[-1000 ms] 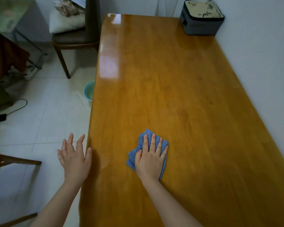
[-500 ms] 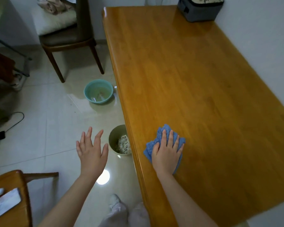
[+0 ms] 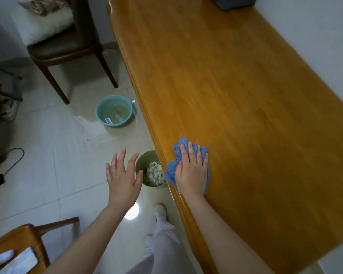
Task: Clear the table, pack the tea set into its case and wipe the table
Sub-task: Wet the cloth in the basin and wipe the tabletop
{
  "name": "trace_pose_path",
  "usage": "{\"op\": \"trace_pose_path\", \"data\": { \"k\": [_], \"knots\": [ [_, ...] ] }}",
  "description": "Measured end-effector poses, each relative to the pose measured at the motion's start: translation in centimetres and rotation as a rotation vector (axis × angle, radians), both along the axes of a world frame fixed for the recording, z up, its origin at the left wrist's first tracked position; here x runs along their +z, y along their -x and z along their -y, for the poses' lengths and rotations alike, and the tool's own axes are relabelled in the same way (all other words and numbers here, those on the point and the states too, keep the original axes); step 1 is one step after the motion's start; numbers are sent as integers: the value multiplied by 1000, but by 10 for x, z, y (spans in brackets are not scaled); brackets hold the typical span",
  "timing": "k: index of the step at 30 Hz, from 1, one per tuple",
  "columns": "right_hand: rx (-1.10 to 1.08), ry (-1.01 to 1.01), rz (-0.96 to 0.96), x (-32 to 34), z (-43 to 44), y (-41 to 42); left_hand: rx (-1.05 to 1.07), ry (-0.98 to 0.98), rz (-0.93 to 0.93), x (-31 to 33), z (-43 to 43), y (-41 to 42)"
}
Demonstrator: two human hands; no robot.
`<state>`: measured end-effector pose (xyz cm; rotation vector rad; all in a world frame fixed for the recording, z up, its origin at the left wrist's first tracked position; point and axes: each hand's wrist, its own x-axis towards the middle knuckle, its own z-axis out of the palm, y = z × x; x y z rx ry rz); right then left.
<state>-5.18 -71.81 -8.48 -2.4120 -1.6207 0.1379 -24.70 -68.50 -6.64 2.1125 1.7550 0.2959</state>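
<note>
Head view: the right hand (image 3: 191,172) presses the blue cloth (image 3: 171,171) flat under straight fingers (image 3: 190,153) at the left edge of the tabletop (image 3: 236,95); most wood lies ahead and rightward. The left hand (image 3: 123,178) hovers off-table, fingers spread, empty.

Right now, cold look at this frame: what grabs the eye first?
The bright blue rag cloth under the flat right hand, pressed on the near left edge of the glossy orange wooden table. Next, the left hand hovering open over the floor, beside a round green bin of pale scraps by the table's edge. Farther back, a teal plastic basin sits on wet-looking tiles.
</note>
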Motion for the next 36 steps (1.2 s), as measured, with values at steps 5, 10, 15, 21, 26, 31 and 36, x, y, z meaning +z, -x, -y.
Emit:
{"op": "trace_pose_path", "data": {
  "k": [5,10,15,21,26,31,36],
  "knots": [
    [74,-11,-7,6,-26,23,-175,-55,-94,6,-31,-7],
    [143,-17,-37,10,-50,52,-186,-55,-120,10,-62,2],
    [164,17,-66,13,-80,78,-252,-62,-122,25,-102,27],
    [26,-12,-138,14,-99,91,-396,-102,-116,44,-161,90],
    [-72,-8,-200,16,-109,99,-395,-66,-83,46,-181,125],
    [-156,-19,-253,16,-128,106,-408,-12,-89,37,-192,133],
    [-143,-67,-175,3,-151,111,-400,22,-103,30,-219,131]
  ]
}}
